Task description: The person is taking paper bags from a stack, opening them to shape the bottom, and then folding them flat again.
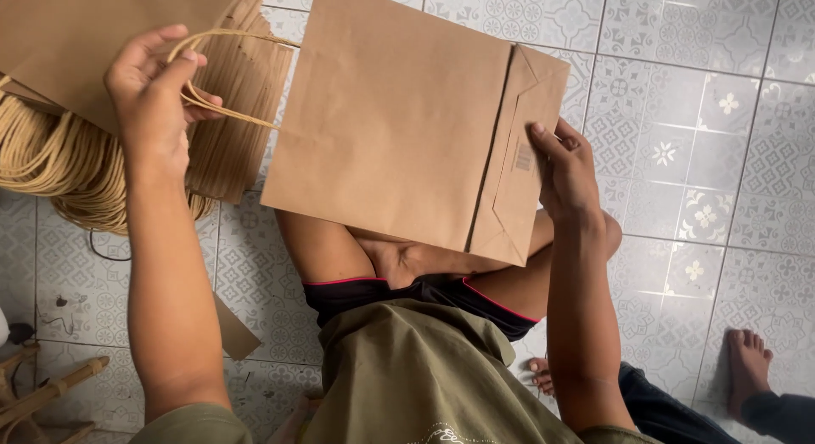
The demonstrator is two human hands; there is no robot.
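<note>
Both hands hold a flat brown paper bag (399, 121): left fingers (174, 79) pinch its twine handle (225, 113), right fingers (548, 143) grip its folded base.

Olive-green shirt (424, 376) with short sleeves, black shorts (407, 295) with red trim, bare forearms.

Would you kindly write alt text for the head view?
A seated person holds a flat brown paper bag over their lap, the right hand on its folded bottom, the left hand pinching its twine handle. More bags are stacked on the tiled floor.
</note>
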